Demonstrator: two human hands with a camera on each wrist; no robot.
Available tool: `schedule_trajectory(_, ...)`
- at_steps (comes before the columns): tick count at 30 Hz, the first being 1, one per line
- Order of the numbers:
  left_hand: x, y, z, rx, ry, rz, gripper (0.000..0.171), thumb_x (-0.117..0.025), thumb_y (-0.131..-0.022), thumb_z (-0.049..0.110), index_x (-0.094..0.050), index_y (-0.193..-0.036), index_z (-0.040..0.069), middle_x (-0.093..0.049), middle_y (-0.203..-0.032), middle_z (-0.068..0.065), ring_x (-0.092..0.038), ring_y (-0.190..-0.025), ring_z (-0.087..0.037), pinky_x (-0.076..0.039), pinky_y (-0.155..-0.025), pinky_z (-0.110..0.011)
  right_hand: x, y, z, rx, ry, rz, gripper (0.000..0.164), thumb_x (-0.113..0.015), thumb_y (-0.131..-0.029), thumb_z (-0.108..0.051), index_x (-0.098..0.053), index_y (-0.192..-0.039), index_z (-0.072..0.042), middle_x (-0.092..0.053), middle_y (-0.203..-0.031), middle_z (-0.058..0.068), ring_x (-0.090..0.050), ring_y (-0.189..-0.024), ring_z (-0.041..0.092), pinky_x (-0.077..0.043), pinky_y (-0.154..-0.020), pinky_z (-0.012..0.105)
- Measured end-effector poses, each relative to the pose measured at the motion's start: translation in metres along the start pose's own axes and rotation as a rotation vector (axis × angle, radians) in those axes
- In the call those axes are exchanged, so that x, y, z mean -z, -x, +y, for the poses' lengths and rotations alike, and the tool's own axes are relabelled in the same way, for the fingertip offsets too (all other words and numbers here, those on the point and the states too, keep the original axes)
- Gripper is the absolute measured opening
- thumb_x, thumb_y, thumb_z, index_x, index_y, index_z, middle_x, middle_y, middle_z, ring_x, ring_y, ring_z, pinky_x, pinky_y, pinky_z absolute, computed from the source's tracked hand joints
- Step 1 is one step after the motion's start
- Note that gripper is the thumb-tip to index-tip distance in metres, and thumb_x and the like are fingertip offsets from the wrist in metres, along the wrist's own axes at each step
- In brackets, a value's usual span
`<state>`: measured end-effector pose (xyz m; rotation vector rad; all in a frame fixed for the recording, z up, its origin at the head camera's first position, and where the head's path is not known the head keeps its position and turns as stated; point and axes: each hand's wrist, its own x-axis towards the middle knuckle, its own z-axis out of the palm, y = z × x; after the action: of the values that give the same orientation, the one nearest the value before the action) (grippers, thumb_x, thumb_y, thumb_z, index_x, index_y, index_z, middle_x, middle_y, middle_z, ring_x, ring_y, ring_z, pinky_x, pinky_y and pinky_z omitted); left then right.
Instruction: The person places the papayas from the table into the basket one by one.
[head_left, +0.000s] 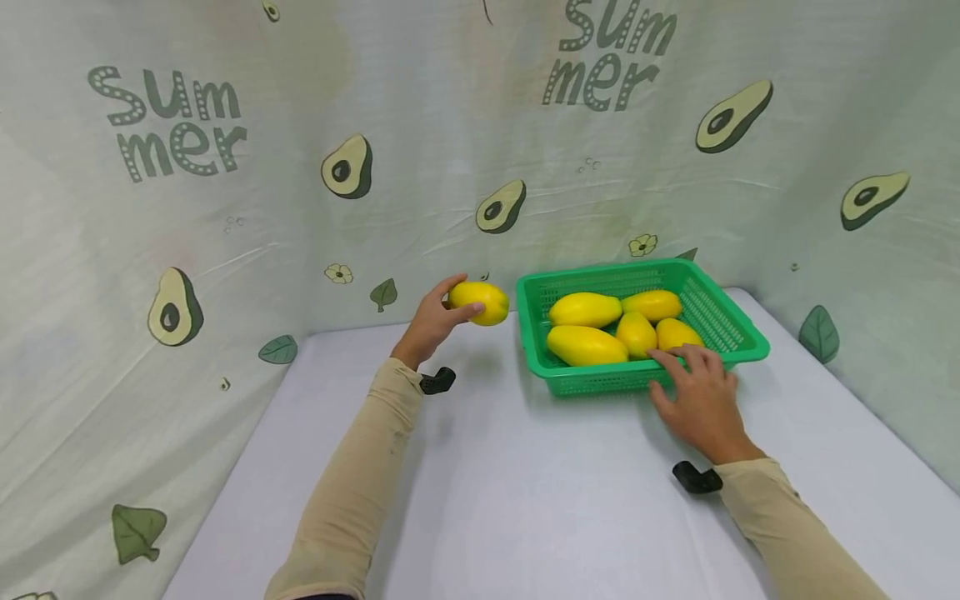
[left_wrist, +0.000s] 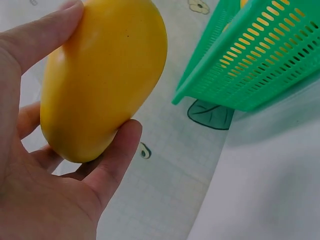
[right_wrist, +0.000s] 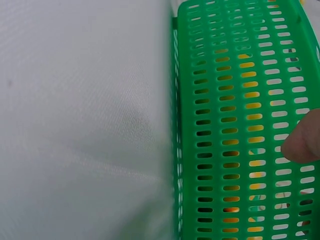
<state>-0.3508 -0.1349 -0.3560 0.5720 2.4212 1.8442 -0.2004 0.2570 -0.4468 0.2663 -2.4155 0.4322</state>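
Observation:
My left hand [head_left: 433, 325] holds a yellow papaya [head_left: 487, 303] up off the table, left of the green basket. In the left wrist view the thumb lies along one side of this papaya [left_wrist: 105, 75] and fingers curl round the other. At the basket's [head_left: 600, 383] front rim is my right hand [head_left: 701, 400], its fingers bent over the edge and its thumb low against the outer wall. The right wrist view shows a digit tip [right_wrist: 302, 142] at the slotted wall [right_wrist: 240, 125]. Inside lie several more papayas [head_left: 587, 345], partly seen through the slots.
A white cloth covers the table [head_left: 525, 500]. Behind it and along both sides hangs a pale curtain [head_left: 420, 167] printed with avocados, leaves and lettering. The basket stands at the back right, close to the curtain.

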Motion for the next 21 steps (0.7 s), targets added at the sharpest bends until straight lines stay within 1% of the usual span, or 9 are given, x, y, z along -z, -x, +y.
schedule_trajectory(5, -0.004, 0.002, 0.01, -0.021, -0.011, 0.003, 0.082, -0.079, -0.087, 0.037, -0.037, -0.154, 0.016, -0.037, -0.153, -0.006, -0.052, -0.122, -0.029, -0.041, -0.108, -0.044, 0.0, 0.003, 0.001, -0.007, -0.007, 0.004, 0.047, -0.073, -0.083, -0.014, -0.062, -0.128, -0.009, -0.051, -0.124, 0.022, -0.038, -0.118, 0.049, -0.033, -0.073, 0.068)
schedule_trajectory(9, -0.01, 0.002, 0.017, -0.021, -0.027, -0.004, 0.08, -0.08, -0.087, 0.036, -0.038, -0.152, 0.013, -0.038, -0.152, -0.005, -0.053, -0.121, -0.029, -0.043, -0.106, -0.042, 0.001, 0.006, 0.002, -0.021, -0.015, 0.0, 0.047, -0.073, -0.082, -0.014, -0.062, -0.128, -0.009, -0.051, -0.124, 0.023, -0.037, -0.118, 0.05, -0.032, -0.074, 0.069)
schedule_trajectory(13, -0.014, 0.002, 0.023, -0.024, -0.062, -0.006, 0.079, -0.08, -0.086, 0.038, -0.041, -0.151, 0.015, -0.04, -0.15, -0.004, -0.053, -0.117, -0.028, -0.045, -0.103, -0.042, 0.001, 0.007, 0.002, -0.026, -0.021, -0.003, 0.048, -0.073, -0.082, -0.013, -0.061, -0.128, -0.01, -0.05, -0.125, 0.024, -0.037, -0.119, 0.05, -0.032, -0.073, 0.069)
schedule_trajectory(17, -0.015, 0.002, 0.028, -0.039, -0.098, -0.008, 0.082, -0.081, -0.084, 0.043, -0.041, -0.152, 0.019, -0.042, -0.149, -0.003, -0.051, -0.115, -0.028, -0.046, -0.099, -0.045, 0.002, 0.004, 0.001, -0.019, -0.034, 0.002, 0.047, -0.073, -0.083, -0.013, -0.061, -0.128, -0.01, -0.049, -0.125, 0.023, -0.036, -0.119, 0.05, -0.031, -0.073, 0.069)
schedule_trajectory(19, -0.014, 0.003, 0.03, -0.039, -0.107, -0.007, 0.083, -0.081, -0.084, 0.044, -0.041, -0.153, 0.02, -0.041, -0.15, -0.002, -0.05, -0.117, -0.029, -0.046, -0.099, -0.046, 0.002, 0.002, -0.001, -0.013, -0.039, 0.007, 0.046, -0.072, -0.083, -0.012, -0.062, -0.128, -0.009, -0.05, -0.124, 0.023, -0.037, -0.118, 0.049, -0.031, -0.073, 0.069)
schedule_trajectory(21, -0.014, 0.003, 0.032, -0.039, -0.125, -0.002, 0.083, -0.08, -0.084, 0.044, -0.04, -0.154, 0.021, -0.04, -0.152, -0.002, -0.047, -0.123, -0.029, -0.044, -0.102, -0.046, 0.0, 0.001, -0.002, -0.009, -0.043, 0.007, 0.046, -0.072, -0.083, -0.012, -0.062, -0.127, -0.009, -0.05, -0.123, 0.023, -0.037, -0.117, 0.05, -0.031, -0.074, 0.069)
